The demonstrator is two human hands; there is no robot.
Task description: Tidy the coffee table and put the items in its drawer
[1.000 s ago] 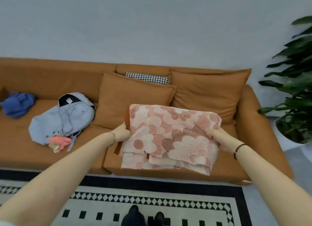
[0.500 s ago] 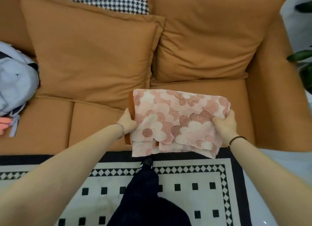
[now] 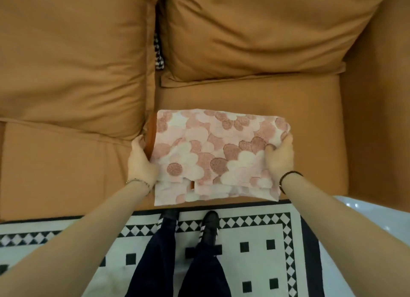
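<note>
Folded floral cloth (image 3: 213, 154), gripped at both short ends: left hand (image 3: 142, 163) curled round the left edge, where a brown strip (image 3: 151, 137) shows beneath, right hand (image 3: 279, 157) pinching the right edge, thumb on top. Cloth low over the front of the sofa seat (image 3: 266, 97), contact unclear, near edge reaching the seat's lip above the rug (image 3: 255, 241). Bare seat behind it up to the back cushion (image 3: 255, 30) and rightward to the armrest (image 3: 377, 119).

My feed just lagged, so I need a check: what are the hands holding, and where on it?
The folded floral cloth: left hand grips its left end, right hand its right end.
</note>
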